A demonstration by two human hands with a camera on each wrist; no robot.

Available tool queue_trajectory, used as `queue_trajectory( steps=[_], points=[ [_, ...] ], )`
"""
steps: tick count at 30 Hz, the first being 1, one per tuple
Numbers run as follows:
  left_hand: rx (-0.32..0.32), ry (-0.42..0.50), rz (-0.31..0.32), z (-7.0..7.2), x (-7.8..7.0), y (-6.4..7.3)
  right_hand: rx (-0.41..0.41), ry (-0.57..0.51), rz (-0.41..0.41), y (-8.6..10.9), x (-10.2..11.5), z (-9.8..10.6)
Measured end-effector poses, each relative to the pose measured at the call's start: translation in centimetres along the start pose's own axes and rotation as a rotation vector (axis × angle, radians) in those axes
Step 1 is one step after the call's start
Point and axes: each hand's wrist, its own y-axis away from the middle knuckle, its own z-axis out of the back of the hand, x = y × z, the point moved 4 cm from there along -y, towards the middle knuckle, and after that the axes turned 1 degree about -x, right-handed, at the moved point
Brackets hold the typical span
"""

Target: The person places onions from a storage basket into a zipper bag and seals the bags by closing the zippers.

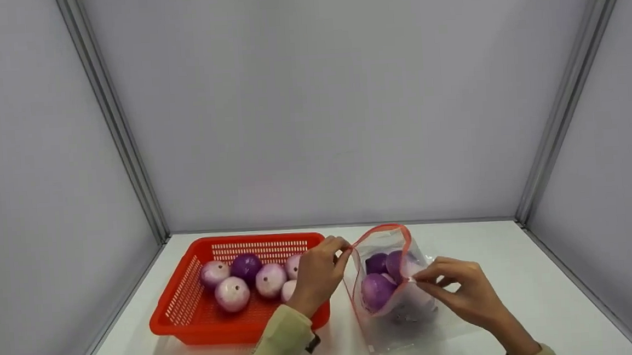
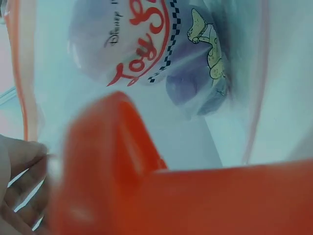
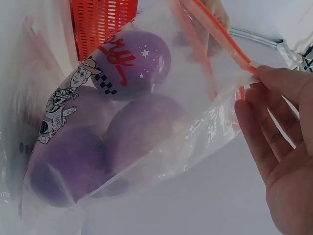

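A clear zip bag (image 1: 380,335) with a red-orange zip edge and cartoon print stands with its mouth open on the white table. Inside it lie several purple onions (image 1: 378,291), which also show through the printed plastic in the right wrist view. My left hand (image 1: 320,270) pinches the left side of the bag's mouth between thumb and fingers. At the opposite side, my right hand (image 1: 463,289) pinches the rim by its white zip slider (image 3: 254,64). In the left wrist view, the basket's rim covers much of the bag's lower part.
Left of the bag, a red plastic basket (image 1: 193,327) holds several purple-and-white onions (image 1: 232,294). My left forearm reaches across its right end, hiding part of the contents. Grey-white panels (image 1: 312,117) enclose the table (image 1: 496,254) at the back and sides.
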Motion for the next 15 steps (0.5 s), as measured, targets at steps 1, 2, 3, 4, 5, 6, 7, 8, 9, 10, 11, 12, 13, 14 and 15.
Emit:
queue_trajectory(
  steps=[1,2,3,4,5,6,7,8,9,10,11,12,13,14,15],
  points=[
    [-0.006,0.010,0.003,0.0,0.0,-0.1,-0.029,-0.001,-0.006,-0.1,-0.2,0.2],
    [-0.012,0.020,0.006,0.0,-0.1,-0.1,-0.056,-0.005,-0.019,-0.1,-0.4,0.4],
    [-0.015,0.032,0.010,0.0,-0.2,-0.2,-0.085,-0.009,-0.034,-0.2,-0.6,0.7],
    [-0.019,0.041,0.012,-0.1,-0.2,-0.3,-0.111,-0.014,-0.058,-0.2,-0.8,0.9],
    [-0.022,0.048,0.015,-0.1,-0.3,-0.5,-0.139,-0.020,-0.076,-0.2,-0.9,1.2],
    [-0.026,0.053,0.020,-0.1,-0.4,-0.6,-0.168,-0.023,-0.091,-0.3,-0.9,1.5],
    [-0.030,0.056,0.022,-0.1,-0.6,-0.8,-0.196,-0.023,-0.103,-0.4,-1.0,1.9],
    [-0.037,0.058,0.023,-0.1,-0.7,-1.0,-0.222,-0.022,-0.113,-0.5,-1.0,2.2],
    [-0.047,0.058,0.022,0.0,-0.8,-1.1,-0.248,-0.016,-0.116,-0.6,-1.0,2.5],
    [-0.060,0.057,0.020,0.1,-0.9,-1.3,-0.271,-0.009,-0.116,-0.7,-1.0,2.7],
    [-0.072,0.057,0.018,0.2,-1.0,-1.5,-0.292,-0.003,-0.115,-0.7,-1.0,3.0],
    [-0.086,0.058,0.014,0.4,-1.2,-1.7,-0.308,0.002,-0.114,-0.8,-1.0,3.3],
    [-0.102,0.057,0.011,0.6,-1.2,-1.8,-0.321,0.007,-0.122,-0.9,-1.0,3.5],
    [-0.115,0.064,0.008,0.8,-1.3,-2.0,-0.332,0.007,-0.132,-0.9,-1.0,3.8],
    [-0.127,0.070,0.006,1.0,-1.3,-2.1,-0.342,0.006,-0.148,-0.9,-1.0,4.1]
  ],
)
